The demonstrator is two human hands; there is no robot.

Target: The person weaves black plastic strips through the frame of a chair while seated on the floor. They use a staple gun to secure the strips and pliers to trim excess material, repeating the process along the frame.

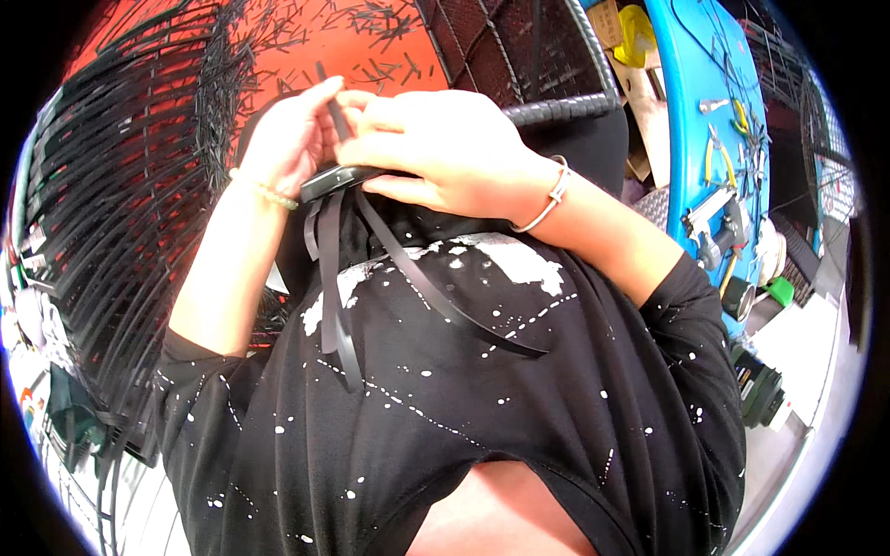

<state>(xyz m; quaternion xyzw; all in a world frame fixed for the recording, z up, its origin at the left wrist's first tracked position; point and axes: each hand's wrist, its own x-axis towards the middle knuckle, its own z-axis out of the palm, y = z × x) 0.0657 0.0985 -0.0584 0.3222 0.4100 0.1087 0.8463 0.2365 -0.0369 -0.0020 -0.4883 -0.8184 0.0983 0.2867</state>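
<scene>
In front of my lap, my left hand (295, 139) is closed, its thumb and fingertips pinching a flat black strip (337, 120) that runs up between my hands. My right hand (436, 144) reaches over from the other side with bent fingers against the same strip. Under the right fingers lies a glossy black piece (336, 182), partly covered, so its kind is unclear. Several loose black strip ends (422, 283) hang from there over my black, white-spotted top. The hands hide where the strips meet the piece.
A black woven frame (565, 109) rests near my right hand. Curved black strips (120, 176) are massed at the left. Short scraps (380, 32) litter the orange-red surface ahead. At the right, a blue table (691, 93) carries pliers (718, 157) and a silver-and-black tool (716, 222).
</scene>
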